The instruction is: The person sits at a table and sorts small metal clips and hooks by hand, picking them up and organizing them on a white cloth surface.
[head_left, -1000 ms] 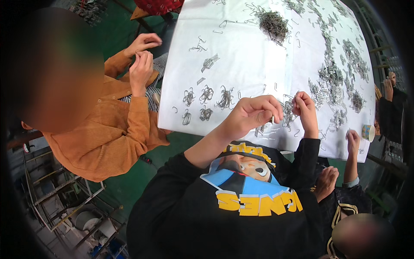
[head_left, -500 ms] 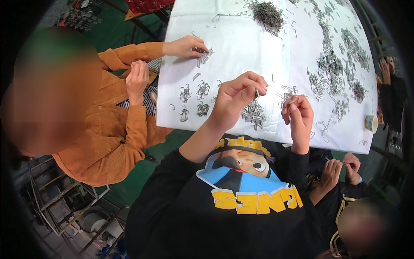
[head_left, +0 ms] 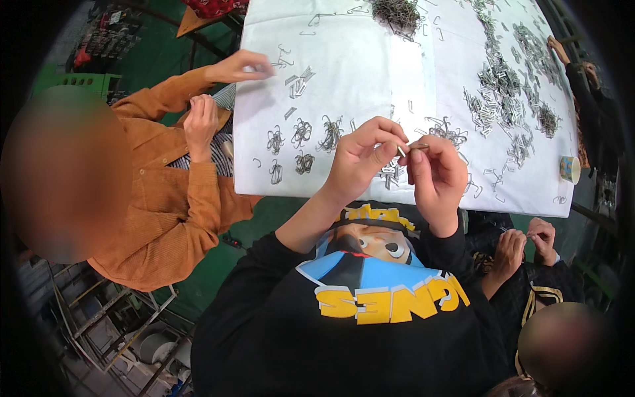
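My left hand [head_left: 365, 157] pinches a short, shiny metal strip [head_left: 401, 151] between thumb and forefinger. Close against it, my right hand [head_left: 438, 177] grips a thin wire piece [head_left: 419, 146], whose full shape the fingers hide. Both sets of fingertips almost meet above the table's near edge. Partly covered by my hands lies a small pile of short metal strips [head_left: 391, 173]. Just beyond my right hand is a loose heap of bent wire hooks [head_left: 446, 131]. Bunches of wire hooks [head_left: 302, 132] sit on the white tabletop to the left of my left hand.
The white-covered table [head_left: 317, 59] bears a dark wire heap [head_left: 397, 18] at the back and many metal strips [head_left: 506, 92] at the right. A paper cup [head_left: 569, 169] stands at the right edge. Co-workers sit on both sides; an orange sleeve [head_left: 159, 92] reaches over the left edge.
My right hand has come left from beside the hook heap to meet my left hand. The orange-sleeved co-worker's far hand has drawn back from some metal strips at the left.
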`<action>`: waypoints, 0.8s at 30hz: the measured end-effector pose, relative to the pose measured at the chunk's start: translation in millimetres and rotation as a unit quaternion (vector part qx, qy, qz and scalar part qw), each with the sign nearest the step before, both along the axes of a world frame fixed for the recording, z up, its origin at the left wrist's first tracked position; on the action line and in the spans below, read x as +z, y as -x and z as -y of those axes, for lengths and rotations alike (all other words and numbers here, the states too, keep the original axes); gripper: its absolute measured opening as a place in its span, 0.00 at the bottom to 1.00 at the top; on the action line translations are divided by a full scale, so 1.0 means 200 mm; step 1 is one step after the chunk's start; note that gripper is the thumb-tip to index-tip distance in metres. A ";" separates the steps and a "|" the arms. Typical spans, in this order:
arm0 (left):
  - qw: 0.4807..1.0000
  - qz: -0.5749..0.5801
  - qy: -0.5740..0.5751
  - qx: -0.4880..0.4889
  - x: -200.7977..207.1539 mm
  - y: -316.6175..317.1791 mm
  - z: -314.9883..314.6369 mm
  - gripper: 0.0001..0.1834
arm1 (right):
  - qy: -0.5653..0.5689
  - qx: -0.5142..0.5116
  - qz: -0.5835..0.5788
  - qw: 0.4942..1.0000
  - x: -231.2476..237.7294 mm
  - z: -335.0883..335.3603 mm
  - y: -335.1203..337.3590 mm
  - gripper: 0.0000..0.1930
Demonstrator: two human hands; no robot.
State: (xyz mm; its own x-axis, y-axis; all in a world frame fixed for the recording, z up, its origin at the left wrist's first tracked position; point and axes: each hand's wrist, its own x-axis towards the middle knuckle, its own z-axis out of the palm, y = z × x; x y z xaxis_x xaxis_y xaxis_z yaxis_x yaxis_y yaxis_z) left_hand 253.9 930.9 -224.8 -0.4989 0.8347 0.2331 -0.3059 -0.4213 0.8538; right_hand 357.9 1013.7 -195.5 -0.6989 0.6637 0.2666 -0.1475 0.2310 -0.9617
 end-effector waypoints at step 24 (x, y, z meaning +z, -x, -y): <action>0.987 0.027 -0.017 -0.159 -0.02 0.09 0.01 0.12 | -0.073 0.014 -0.029 0.997 -0.01 0.05 -0.03 0.06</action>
